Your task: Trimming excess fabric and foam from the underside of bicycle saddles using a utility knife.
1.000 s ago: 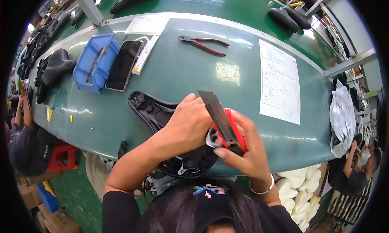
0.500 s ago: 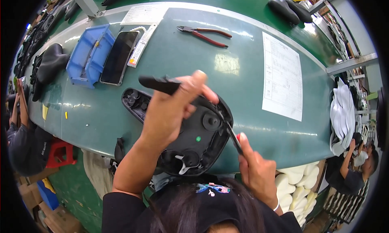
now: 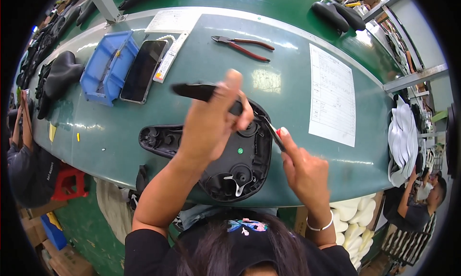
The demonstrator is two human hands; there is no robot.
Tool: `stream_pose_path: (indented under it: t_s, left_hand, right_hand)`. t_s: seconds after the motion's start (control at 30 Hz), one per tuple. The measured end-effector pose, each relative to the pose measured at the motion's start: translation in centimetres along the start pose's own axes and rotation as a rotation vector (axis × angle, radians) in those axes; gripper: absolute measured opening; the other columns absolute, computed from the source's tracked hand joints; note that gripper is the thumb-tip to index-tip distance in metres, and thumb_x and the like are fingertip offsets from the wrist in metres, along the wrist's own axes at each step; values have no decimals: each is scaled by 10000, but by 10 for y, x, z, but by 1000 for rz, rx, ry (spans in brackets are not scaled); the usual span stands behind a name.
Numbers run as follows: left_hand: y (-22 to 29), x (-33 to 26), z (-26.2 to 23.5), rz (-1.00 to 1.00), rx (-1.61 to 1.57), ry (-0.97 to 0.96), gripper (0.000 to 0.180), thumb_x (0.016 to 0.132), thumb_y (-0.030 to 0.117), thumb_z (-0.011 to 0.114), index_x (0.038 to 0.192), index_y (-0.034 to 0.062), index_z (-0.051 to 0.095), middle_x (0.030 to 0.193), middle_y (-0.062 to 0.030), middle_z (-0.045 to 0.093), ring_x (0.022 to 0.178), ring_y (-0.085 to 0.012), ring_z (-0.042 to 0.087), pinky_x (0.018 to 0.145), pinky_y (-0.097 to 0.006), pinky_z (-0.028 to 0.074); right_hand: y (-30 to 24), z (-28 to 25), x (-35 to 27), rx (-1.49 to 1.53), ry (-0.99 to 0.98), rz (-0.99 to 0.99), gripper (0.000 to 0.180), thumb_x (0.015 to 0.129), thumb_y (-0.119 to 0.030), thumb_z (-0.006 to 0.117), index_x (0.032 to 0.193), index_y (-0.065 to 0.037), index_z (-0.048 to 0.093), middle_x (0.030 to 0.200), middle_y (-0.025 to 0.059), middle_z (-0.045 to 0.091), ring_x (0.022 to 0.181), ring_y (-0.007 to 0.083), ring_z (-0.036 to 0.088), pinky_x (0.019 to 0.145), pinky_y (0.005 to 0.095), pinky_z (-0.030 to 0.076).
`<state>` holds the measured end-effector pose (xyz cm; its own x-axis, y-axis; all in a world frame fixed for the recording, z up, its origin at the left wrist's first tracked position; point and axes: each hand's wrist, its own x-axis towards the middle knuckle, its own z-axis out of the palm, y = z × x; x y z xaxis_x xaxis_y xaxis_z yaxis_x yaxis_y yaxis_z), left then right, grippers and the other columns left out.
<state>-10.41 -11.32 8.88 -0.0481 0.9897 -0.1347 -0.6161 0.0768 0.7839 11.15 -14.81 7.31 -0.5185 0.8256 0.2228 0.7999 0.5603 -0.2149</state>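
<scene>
Fingers of my left hand (image 3: pixel 211 127): curled tight round a flat black strip (image 3: pixel 201 91), held over the saddle base. Right hand (image 3: pixel 305 173): pinched shut on a slim red-handled tool (image 3: pixel 273 132), tip at the base's right rim. Black saddle base (image 3: pixel 216 156): underside up, ribbed, on the green table (image 3: pixel 288 98) near its front edge.

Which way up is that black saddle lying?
Upside down: the black saddle shows its hollow, ribbed underside with round sockets, lying on the green table.

On the green table: one upturned saddle base (image 3: pixel 225 156), one blue bin (image 3: pixel 108 67), one phone (image 3: pixel 143 70), one pair of red-handled pliers (image 3: pixel 245 44), two paper sheets (image 3: pixel 332 93), far left and right.
</scene>
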Motion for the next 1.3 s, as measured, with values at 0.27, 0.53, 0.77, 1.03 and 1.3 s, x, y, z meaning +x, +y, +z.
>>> stream_pose_path:
  t_s: [0.27, 0.53, 0.77, 1.03, 1.3]
  left_hand:
    - [14, -6, -18, 293, 114, -235, 302, 939, 339, 547, 790, 77, 526, 634, 11, 407, 535, -94, 425, 482, -256, 334]
    - [5, 30, -38, 928, 1377, 249, 247, 727, 140, 733, 561, 51, 574, 597, -66, 524, 606, -206, 473, 596, -312, 415]
    - [11, 14, -46, 119, 349, 187, 359, 870, 375, 660, 889, 19, 705, 840, -51, 631, 806, -111, 549, 695, -237, 433]
    - [15, -69, -63, 340, 519, -309, 667, 1026, 429, 189, 699, 43, 623, 697, -76, 610, 773, -191, 561, 852, -341, 434]
    - [109, -43, -122, 195, -601, -691, 491, 982, 401, 342, 698, 100, 606, 490, 52, 449, 823, -133, 473, 767, -348, 405]
  right_hand:
    - [-16, -15, -4, 127, -118, 188, 502, 833, -90, 613, 1322, -165, 527, 926, 139, 680, 566, 295, 599, 517, 349, 452]
    - [-17, -17, 19, -110, -165, 145, 467, 846, -107, 592, 1303, -192, 545, 680, 105, 622, 544, 287, 583, 493, 365, 421]
    - [19, -37, 24, -163, -184, -55, 429, 844, -173, 612, 1255, -289, 573, 585, 63, 542, 460, 262, 519, 458, 381, 370]
    - [27, -55, 71, -228, -338, -445, 415, 859, -175, 610, 1250, -310, 585, 575, 9, 506, 539, 194, 480, 593, 326, 334]
    - [3, -69, -15, -262, -360, -142, 548, 768, -109, 649, 1298, -211, 554, 525, 19, 431, 449, 201, 373, 498, 340, 295]
